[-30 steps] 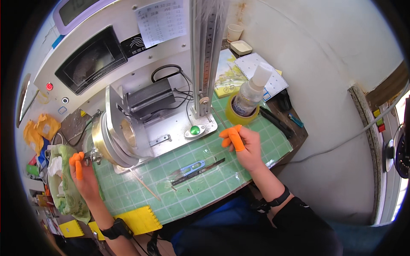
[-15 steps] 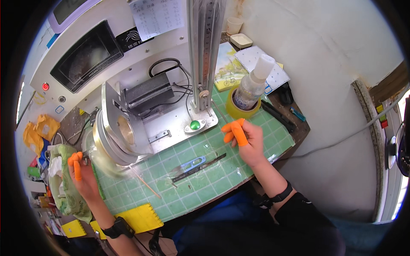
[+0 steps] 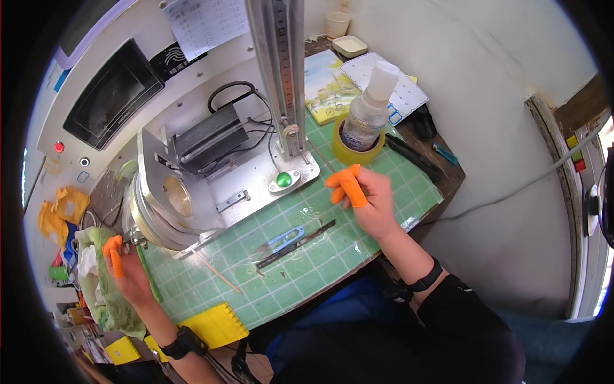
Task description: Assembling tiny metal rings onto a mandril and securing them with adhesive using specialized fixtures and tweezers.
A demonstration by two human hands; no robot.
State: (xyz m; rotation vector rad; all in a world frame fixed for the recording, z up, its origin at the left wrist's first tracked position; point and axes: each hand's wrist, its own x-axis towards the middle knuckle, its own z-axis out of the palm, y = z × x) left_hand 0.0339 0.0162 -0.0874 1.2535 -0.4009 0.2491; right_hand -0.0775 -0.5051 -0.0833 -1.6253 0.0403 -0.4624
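Note:
My left hand [image 3: 130, 272], with orange finger covers, has its fingers pinched together beside a small metal fitting [image 3: 133, 235] at the outer side of a pale round wheel [image 3: 152, 221]. What lies between those fingers is hidden. Above the green mat, my right hand [image 3: 371, 198], also in orange finger covers, is closed on a thin stick [image 3: 322, 155] that points up and left toward the machine's upright rail [image 3: 281, 77]. A light blue plastic tool [image 3: 286, 239] and a dark flat strip [image 3: 297, 244] lie on the mat between my hands.
The grey machine base [image 3: 256, 192] carries a green button [image 3: 284, 180]. A spray bottle [image 3: 367, 121] stands in a yellow tape roll [image 3: 345, 150]. A thin wooden stick [image 3: 219, 272] lies near the wheel. A green bag [image 3: 109, 307] and yellow notebook [image 3: 214, 325] are at left.
The view has shifted, so the machine sits slightly further left and higher. The blur around the wheel's outer side has gone, and the metal fitting shows more clearly. Both hands keep nearly the same pose.

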